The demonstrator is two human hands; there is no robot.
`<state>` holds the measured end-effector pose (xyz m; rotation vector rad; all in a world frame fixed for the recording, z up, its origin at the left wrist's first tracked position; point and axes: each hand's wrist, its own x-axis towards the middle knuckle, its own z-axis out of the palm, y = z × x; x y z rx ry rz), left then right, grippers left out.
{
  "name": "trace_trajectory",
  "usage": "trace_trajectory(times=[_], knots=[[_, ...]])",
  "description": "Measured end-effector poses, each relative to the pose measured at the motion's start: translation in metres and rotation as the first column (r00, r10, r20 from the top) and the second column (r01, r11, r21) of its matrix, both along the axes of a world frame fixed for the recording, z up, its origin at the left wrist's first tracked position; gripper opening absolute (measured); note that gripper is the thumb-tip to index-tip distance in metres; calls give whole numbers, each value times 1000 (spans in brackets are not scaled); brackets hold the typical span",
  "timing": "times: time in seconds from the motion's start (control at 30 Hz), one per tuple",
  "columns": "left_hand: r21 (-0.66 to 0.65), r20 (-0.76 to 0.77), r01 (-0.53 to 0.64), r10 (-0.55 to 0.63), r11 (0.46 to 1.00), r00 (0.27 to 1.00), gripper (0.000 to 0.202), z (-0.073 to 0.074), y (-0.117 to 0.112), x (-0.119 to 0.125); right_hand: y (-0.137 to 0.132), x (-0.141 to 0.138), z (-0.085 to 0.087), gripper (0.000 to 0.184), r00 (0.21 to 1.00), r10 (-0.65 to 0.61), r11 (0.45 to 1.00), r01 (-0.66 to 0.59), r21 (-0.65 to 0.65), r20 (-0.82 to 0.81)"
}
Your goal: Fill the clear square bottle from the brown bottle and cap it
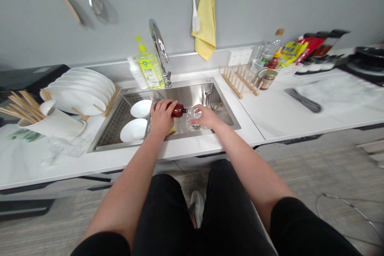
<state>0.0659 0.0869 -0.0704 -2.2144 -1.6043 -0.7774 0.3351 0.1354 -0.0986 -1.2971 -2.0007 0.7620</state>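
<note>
Over the sink (237, 124), my left hand (162, 118) wraps round a dark reddish-brown bottle (179, 110). The bottle lies on its side, its black neck pointing right. My right hand (207, 117) grips a small clear glass (196, 113), whose mouth faces the bottle neck. Blur hides whether the two touch and whether any liquid flows. Beneath the glass, part of the round drain (193, 125) shows. Something yellow (171, 131) lies below my left hand in the basin, mostly covered.
Two white bowls (133, 130) sit in a wire basket (115, 118) left of the basin. Behind stand the faucet (159, 44) and a yellow-green soap bottle (150, 68). Racked plates (78, 92) and a chopstick holder (55, 126) are left; a wooden rack (241, 80) and jar (268, 79) are right.
</note>
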Motion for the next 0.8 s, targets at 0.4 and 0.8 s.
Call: trace_trajectory(times=[0.4,0.8], knots=[[-36,21,2,-1,999,1000,64,1,-1,0,-1,0,0,65,1000,1,1000,0,-10,14],[-48,15,1,-1,999,1000,66,1,0,0,-2,0,2,66,1000,10,1000,-10,-13,19]])
